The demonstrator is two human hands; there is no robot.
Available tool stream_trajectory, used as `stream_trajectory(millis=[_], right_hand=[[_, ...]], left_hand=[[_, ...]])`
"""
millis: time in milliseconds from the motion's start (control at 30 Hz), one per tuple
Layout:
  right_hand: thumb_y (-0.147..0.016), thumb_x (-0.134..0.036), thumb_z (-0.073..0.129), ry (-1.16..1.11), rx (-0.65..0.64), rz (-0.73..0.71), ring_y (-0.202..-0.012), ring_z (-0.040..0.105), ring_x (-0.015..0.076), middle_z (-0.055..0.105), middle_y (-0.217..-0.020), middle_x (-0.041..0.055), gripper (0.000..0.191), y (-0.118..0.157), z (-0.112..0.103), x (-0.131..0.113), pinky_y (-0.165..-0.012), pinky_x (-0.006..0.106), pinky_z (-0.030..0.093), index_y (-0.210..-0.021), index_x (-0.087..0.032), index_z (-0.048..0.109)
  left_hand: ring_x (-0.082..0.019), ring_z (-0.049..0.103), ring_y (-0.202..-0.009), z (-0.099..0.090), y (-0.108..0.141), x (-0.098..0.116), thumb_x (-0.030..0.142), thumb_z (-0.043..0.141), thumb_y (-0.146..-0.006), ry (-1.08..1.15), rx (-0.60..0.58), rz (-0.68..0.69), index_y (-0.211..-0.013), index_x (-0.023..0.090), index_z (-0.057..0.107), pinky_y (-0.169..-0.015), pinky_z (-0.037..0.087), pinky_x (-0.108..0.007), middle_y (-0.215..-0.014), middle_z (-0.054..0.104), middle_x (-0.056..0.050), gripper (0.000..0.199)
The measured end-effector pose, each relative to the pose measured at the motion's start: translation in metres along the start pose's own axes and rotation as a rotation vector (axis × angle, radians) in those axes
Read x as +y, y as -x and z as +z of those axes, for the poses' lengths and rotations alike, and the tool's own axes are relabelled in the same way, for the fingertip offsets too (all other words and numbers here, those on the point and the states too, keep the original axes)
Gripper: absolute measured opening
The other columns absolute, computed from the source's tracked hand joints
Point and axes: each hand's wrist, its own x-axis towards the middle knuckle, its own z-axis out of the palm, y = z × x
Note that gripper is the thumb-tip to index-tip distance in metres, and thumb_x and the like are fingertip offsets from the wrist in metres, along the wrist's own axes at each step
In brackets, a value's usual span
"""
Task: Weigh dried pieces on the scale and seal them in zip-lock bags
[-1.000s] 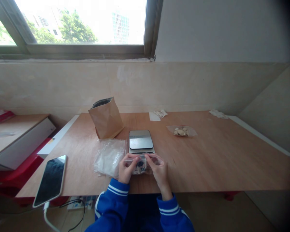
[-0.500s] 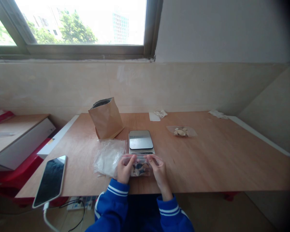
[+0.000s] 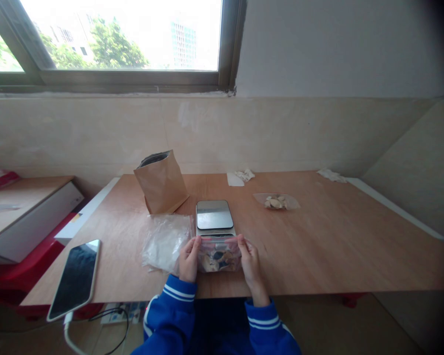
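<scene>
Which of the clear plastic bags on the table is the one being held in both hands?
The filled zip bag at the near table edge, pinched between left hand and right hand. The bag beyond lies untouched; the crumpled bags rest alongside.

A: what's in the little zip bag (image 3: pixel 219 255)? Bits are looking too small to tell.

B: same here. The scale (image 3: pixel 215 217) display is getting hidden behind it, and the cardboard box (image 3: pixel 2 178) is running off the left edge.

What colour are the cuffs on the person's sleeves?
Blue with white stripes, seen on the left cuff in the head view.
</scene>
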Motion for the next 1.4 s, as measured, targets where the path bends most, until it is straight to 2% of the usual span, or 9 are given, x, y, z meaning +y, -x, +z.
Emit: stream_trajectory(millis=[233,400,567,633,767,967,1067,1167,1400], right_hand=[[-0.087,-0.067,0.034,0.06,-0.111,-0.058,-0.07,0.066,0.0198,0.072,-0.078,0.0075,0.063,-0.004,-0.014,0.003,-0.067,0.029,0.052,-0.103,-0.017,0.069],[-0.087,-0.062,0.042,0.132,0.084,-0.104,-0.06,0.062,0.0178,0.067,-0.062,0.0064,0.055,-0.003,-0.018,0.002,-0.062,0.027,0.049,-0.071,-0.016,0.067],[-0.083,-0.067,0.043,0.141,0.377,-0.073,-0.055,0.059,0.0174,0.064,-0.058,0.0058,0.058,-0.018,-0.044,0.005,-0.055,0.028,0.046,-0.067,-0.015,0.063],[-0.08,-0.072,0.041,0.167,0.483,-0.054,-0.053,0.057,0.0179,0.063,-0.056,0.0057,0.063,-0.035,-0.069,0.005,-0.053,0.028,0.044,-0.069,-0.014,0.063],[-0.076,-0.079,0.035,0.364,0.557,-0.104,-0.045,0.05,0.0165,0.056,-0.049,0.0035,0.068,-0.089,-0.136,-0.004,-0.048,0.029,0.039,-0.063,-0.016,0.059],[-0.085,-0.07,0.018,0.91,0.608,-0.108,-0.065,0.059,0.0272,0.063,-0.063,0.0159,0.074,-0.168,-0.211,-0.018,-0.063,0.038,0.043,-0.069,-0.012,0.063],[-0.087,-0.06,0.028,1.005,0.709,-0.087,-0.101,0.056,0.0398,0.061,-0.105,0.0306,0.07,-0.178,-0.21,-0.013,-0.081,0.05,0.041,-0.111,-0.001,0.058],[-0.088,-0.049,0.035,1.119,0.764,-0.191,-0.12,0.042,0.0443,0.044,-0.131,0.0332,0.067,-0.167,-0.192,0.002,-0.092,0.057,0.035,-0.132,0.002,0.041],[-0.093,-0.034,0.029,1.27,0.504,-0.217,-0.129,0.038,0.0374,0.038,-0.14,0.0289,0.054,-0.14,-0.156,0.032,-0.101,0.055,0.032,-0.133,-0.002,0.043]], left_hand=[[-0.021,0.069,-0.072,-0.002,-0.003,-0.009,0.055,0.054,-0.081,0.182,0.05,-0.109,-0.08,0.013,0.072,-0.079,0.053,-0.035,-0.072,0.073,-0.008,0.046],[-0.024,0.069,-0.069,0.011,0.003,0.003,0.062,0.044,-0.084,0.23,-0.018,-0.183,-0.074,0.012,0.072,-0.079,0.053,-0.039,-0.071,0.073,-0.012,0.058],[-0.026,0.068,-0.087,0.009,-0.003,0.027,0.063,0.023,-0.089,0.081,-0.144,-0.139,-0.091,0.011,0.073,-0.084,0.05,-0.04,-0.092,0.073,-0.014,0.073],[-0.027,0.065,-0.095,-0.005,-0.011,0.036,0.059,0.025,-0.09,-0.017,-0.067,-0.053,-0.102,0.013,0.07,-0.083,0.049,-0.04,-0.107,0.07,-0.014,0.065],[-0.026,0.055,-0.111,-0.047,-0.034,0.049,0.05,0.043,-0.088,-0.255,0.32,0.219,-0.114,0.018,0.058,-0.092,0.045,-0.04,-0.121,0.06,-0.011,0.044],[-0.034,0.039,-0.127,-0.099,-0.081,0.05,0.054,0.068,-0.068,-0.694,0.582,0.392,-0.139,0.014,0.03,-0.106,0.032,-0.052,-0.138,0.038,-0.019,0.09],[-0.038,0.027,-0.135,-0.115,-0.107,0.037,0.055,0.073,-0.061,-0.81,0.583,0.364,-0.142,0.011,0.021,-0.11,0.024,-0.055,-0.143,0.03,-0.022,0.106],[-0.04,0.024,-0.137,-0.125,-0.128,0.021,0.053,0.078,-0.054,-0.784,0.535,0.28,-0.141,0.006,0.021,-0.111,0.022,-0.054,-0.144,0.027,-0.026,0.114],[-0.031,0.058,-0.11,-0.132,-0.144,0.002,0.05,0.065,-0.071,-0.665,0.21,0.289,-0.119,0.013,0.054,-0.092,0.046,-0.043,-0.117,0.063,-0.014,0.062]])
